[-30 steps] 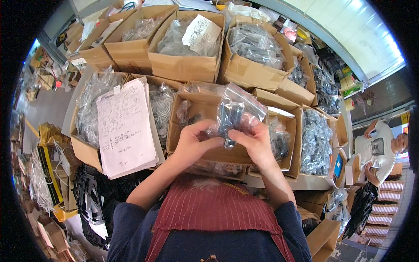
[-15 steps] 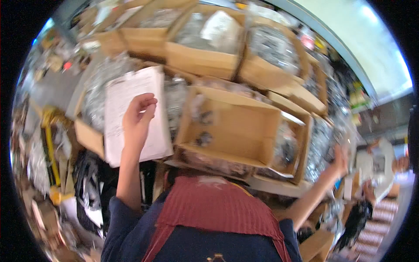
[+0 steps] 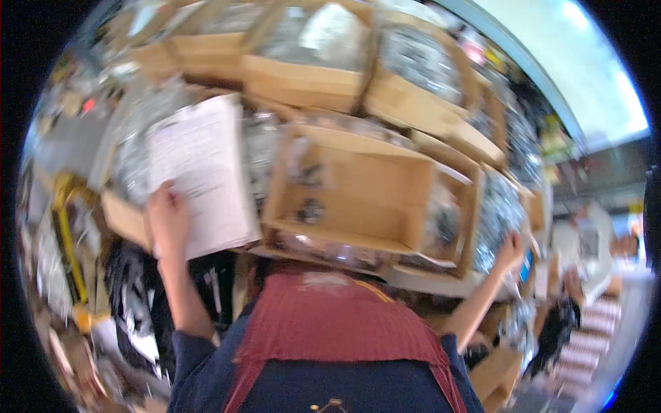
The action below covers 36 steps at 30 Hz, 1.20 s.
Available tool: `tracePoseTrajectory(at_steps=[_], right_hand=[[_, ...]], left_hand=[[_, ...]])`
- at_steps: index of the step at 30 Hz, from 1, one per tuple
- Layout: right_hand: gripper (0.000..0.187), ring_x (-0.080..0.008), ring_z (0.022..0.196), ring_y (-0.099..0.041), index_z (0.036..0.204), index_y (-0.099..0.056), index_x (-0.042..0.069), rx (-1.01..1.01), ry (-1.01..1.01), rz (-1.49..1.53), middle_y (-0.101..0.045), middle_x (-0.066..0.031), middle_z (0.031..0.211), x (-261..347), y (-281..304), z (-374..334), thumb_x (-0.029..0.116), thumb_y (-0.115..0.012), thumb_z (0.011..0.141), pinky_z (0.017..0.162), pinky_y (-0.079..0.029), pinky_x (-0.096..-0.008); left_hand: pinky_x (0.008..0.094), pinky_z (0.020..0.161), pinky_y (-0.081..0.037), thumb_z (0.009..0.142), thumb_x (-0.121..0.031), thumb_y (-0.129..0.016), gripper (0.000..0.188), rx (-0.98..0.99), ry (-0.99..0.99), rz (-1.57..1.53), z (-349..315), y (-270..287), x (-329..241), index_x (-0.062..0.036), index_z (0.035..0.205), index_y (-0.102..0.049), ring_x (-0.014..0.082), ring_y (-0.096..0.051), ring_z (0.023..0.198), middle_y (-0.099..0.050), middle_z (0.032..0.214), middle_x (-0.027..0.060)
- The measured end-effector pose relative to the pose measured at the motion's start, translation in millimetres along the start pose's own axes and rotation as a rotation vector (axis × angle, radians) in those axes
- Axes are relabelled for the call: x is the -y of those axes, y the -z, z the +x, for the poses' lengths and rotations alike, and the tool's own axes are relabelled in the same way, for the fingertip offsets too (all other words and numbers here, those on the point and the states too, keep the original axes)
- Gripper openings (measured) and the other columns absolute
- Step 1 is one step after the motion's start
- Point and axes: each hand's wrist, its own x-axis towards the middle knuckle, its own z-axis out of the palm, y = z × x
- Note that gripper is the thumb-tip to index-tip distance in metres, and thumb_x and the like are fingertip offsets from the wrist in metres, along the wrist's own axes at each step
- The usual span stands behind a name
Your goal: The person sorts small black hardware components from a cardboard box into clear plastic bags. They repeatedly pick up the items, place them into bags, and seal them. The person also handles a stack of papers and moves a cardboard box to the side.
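Note:
A thick stack of white written sheets lies tilted across a carton of clear plastic bags on the left. My left hand is at the stack's lower left edge, its fingers closed on that edge over the top sheet. On the right, my right hand is closed at the near side of a carton filled with shiny clear plastic bags. Motion blur hides what its fingers hold. Between my hands stands an open cardboard box with a few small dark pieces at its left end.
Behind stand more cartons, one with a white bag on top and one with bagged dark parts. Black plastic and a yellow frame are at left. A person in a light shirt is at far right.
My left hand has come down from above the sheets to their lower left edge. My right hand has drawn nearer to me and slightly left. The whole view has shifted a little.

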Motion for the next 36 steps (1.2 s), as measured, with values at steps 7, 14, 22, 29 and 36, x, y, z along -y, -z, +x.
tracePoseTrajectory(at_steps=[7,14,22,29,36], right_hand=[[0.015,-0.0053,0.075,-0.046,0.103,-0.071,-0.001,-0.085,0.061,0.876,-0.059,0.0038,0.084,174,68,-33,0.011,-0.062,0.101,0.067,-0.036,-0.0215],[0.019,-0.0091,0.072,-0.054,0.113,-0.07,0.004,0.544,0.151,0.352,-0.064,-0.0017,0.085,174,-4,-45,0.017,-0.064,0.099,0.065,-0.043,-0.025],[0.045,-0.0305,0.093,-0.069,0.132,-0.06,0.004,0.753,0.389,0.123,-0.071,-0.0176,0.104,145,-38,-68,0.014,-0.07,0.089,0.082,-0.053,-0.04],[0.02,-0.0156,0.084,-0.068,0.115,-0.07,0.0,0.578,0.393,0.414,-0.073,-0.0125,0.1,234,1,-73,0.006,-0.064,0.097,0.076,-0.056,-0.031],[0.016,-0.0108,0.078,-0.063,0.11,-0.071,-0.003,0.344,0.666,0.508,-0.072,-0.0091,0.093,292,18,-95,0.007,-0.064,0.099,0.07,-0.052,-0.026]], left_hand=[[0.0446,0.089,-0.048,0.095,-0.012,-0.059,0.03,-0.031,-0.009,0.062,-4,-8,-19,-0.0079,0.124,-0.065,0.0325,-0.06,0.097,-0.064,0.1,0.0133],[0.0479,0.093,-0.049,0.097,-0.015,-0.057,0.034,-0.029,0.069,0.101,-10,8,-31,-0.0059,0.128,-0.064,0.0394,-0.06,0.106,-0.064,0.111,0.0206],[0.0485,0.092,-0.049,0.095,-0.017,-0.057,0.044,-0.034,0.06,0.13,-13,4,-22,0.0041,0.133,-0.056,0.0408,-0.06,0.105,-0.064,0.112,0.0245],[0.047,0.075,-0.054,0.097,-0.023,-0.057,0.045,-0.02,0.104,0.188,-14,-6,-16,-0.0007,0.136,-0.057,0.0381,-0.068,0.085,-0.071,0.09,0.0192],[0.0466,0.077,-0.055,0.098,-0.023,-0.054,0.046,0.043,0.112,0.126,-15,6,-26,0.0031,0.136,-0.057,0.0379,-0.069,0.083,-0.072,0.087,0.0207]])
